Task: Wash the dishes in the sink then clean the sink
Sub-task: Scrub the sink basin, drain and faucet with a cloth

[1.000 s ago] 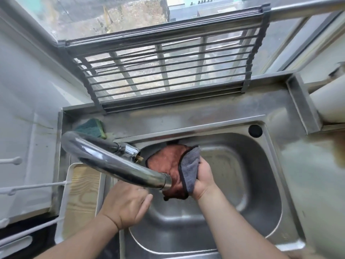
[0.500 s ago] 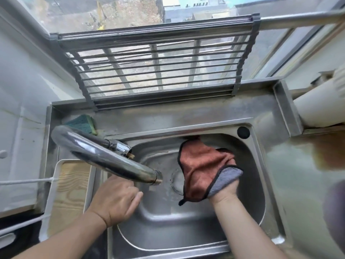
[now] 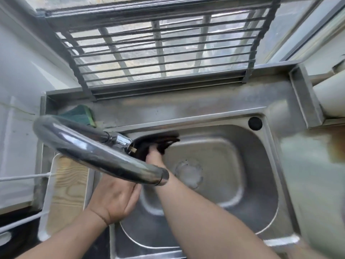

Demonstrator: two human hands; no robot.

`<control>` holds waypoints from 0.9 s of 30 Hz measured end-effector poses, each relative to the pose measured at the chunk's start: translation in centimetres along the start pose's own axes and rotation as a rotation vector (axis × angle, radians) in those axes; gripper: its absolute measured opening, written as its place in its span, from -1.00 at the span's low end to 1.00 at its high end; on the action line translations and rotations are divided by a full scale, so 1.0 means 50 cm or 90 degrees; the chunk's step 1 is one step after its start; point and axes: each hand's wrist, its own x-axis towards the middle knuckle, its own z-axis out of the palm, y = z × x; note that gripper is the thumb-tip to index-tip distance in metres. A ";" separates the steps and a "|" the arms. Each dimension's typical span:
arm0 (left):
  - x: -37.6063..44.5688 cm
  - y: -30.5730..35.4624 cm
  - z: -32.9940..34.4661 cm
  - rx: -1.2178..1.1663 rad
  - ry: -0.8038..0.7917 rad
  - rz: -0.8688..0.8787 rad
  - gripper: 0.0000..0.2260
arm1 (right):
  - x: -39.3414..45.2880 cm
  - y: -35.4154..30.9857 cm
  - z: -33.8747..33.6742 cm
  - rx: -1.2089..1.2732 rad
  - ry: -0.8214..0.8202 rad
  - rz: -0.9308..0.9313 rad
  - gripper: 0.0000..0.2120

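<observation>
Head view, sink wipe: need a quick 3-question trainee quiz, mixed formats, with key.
1. True or false: the right hand presses the cloth against the basin's back-left wall, under the faucet.
2. Multiple choice: the green sponge lies A) in the basin, B) on the sink ledge behind the faucet, C) on the window rack.
3. Fill in: the left hand rests at the sink's ____ rim, holding nothing visible.

Key: 1 true; 2 B; 3 left.
</observation>
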 end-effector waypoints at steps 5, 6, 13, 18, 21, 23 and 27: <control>-0.003 0.000 0.000 -0.011 -0.040 -0.033 -0.70 | -0.027 0.067 0.015 -0.208 -0.262 -0.044 -0.62; -0.004 -0.001 -0.002 -0.022 -0.058 -0.048 -0.70 | -0.012 0.123 0.007 -0.439 -0.200 -0.145 -0.73; 0.008 0.003 -0.020 -0.009 -0.091 -0.042 -0.84 | 0.023 0.266 -0.157 -0.966 -0.428 0.071 -0.30; 0.008 0.006 -0.028 -0.017 -0.163 -0.100 -0.86 | -0.037 0.152 -0.333 -1.124 -0.383 0.259 -0.37; 0.016 0.013 -0.037 -0.028 -0.162 -0.098 -0.85 | -0.066 0.111 -0.427 -1.268 -0.286 0.356 -0.43; 0.018 0.014 -0.037 -0.016 -0.148 -0.090 -0.85 | -0.083 0.076 -0.451 -1.370 -0.195 0.320 -0.57; 0.021 0.017 -0.037 0.029 -0.100 -0.055 -0.81 | -0.080 0.009 -0.439 -1.637 -0.154 0.262 -0.51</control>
